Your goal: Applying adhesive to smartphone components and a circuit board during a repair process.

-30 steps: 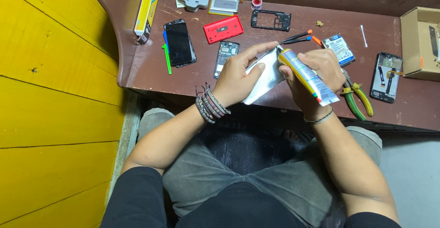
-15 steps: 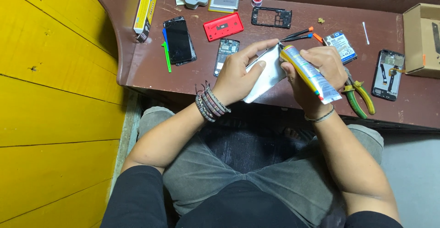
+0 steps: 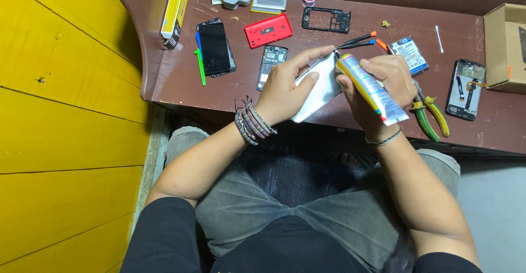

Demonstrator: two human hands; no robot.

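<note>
Your left hand (image 3: 285, 86) pinches the thin silvery phone panel (image 3: 318, 89) by its edges; it looks light, bendable; right hand (image 3: 383, 84) fingers wrap the soft glue tube (image 3: 372, 89)

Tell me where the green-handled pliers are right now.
In the head view, the green-handled pliers lie on the brown table, just right of the right hand, between it and the opened black phone.

Yellow plank wall (image 3: 60, 114), brown worktable (image 3: 181, 81)
</note>
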